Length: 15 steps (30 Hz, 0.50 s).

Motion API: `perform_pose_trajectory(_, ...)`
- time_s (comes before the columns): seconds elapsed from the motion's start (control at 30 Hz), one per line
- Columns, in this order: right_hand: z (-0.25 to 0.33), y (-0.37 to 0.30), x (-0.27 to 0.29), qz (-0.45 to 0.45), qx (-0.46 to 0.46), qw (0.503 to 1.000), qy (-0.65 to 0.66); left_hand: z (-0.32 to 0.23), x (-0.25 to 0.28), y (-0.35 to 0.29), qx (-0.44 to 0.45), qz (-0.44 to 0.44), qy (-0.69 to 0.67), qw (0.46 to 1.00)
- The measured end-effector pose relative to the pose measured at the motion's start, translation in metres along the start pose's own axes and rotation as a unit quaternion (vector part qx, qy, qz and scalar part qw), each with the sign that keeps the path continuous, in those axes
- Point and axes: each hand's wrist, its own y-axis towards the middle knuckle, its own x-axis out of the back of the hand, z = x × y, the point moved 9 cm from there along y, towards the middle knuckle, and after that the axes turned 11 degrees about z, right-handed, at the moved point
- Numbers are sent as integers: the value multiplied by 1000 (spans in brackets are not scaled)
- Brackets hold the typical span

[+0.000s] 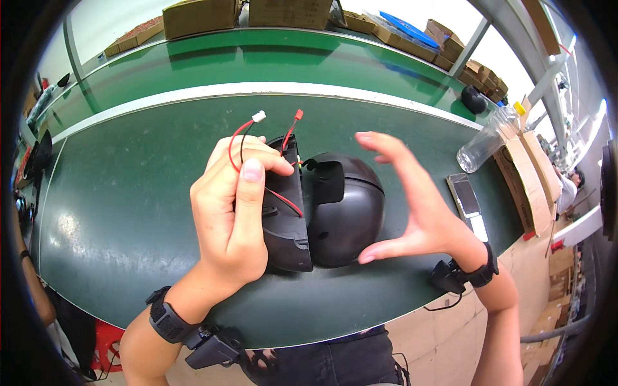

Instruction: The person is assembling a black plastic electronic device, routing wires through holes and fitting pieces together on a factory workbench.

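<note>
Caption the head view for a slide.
Left hand holds a wired black shell; open right hand beside a rounded black dome.

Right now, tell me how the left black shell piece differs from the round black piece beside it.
Shape: the left shell piece has a long, straight edge; the round piece bulges like a ball.
Wiring: a red wire lies across the left shell piece; none crosses the round piece's bulging face.
Handling: the left hand holds the left shell piece; the right hand is spread beside the round piece.
Both are black.
</note>
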Motion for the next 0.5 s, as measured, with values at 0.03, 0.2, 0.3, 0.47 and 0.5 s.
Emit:
perform_pose_trajectory(0.03,-7,2,-14,36,-32,999,19,-2,-1,0,-5,6,6,1000)
perform_pose_trajectory(0.2,-12,15,-26,109,-100,986,73,-13,-1,-1,-38,18,30,999)
perform_pose_trajectory(0.3,-38,-4,-20,26,-142,947,286,-10,-1,-1,-41,18,13,999)
perform_pose_trajectory(0.47,-24,-8,-25,30,-40,918,393,-12,0,-1,-49,14,15,999)
perform_pose_trajectory(0.5,-23,-9,-33,28,-67,910,408,-11,2,-1,-52,10,13,998)
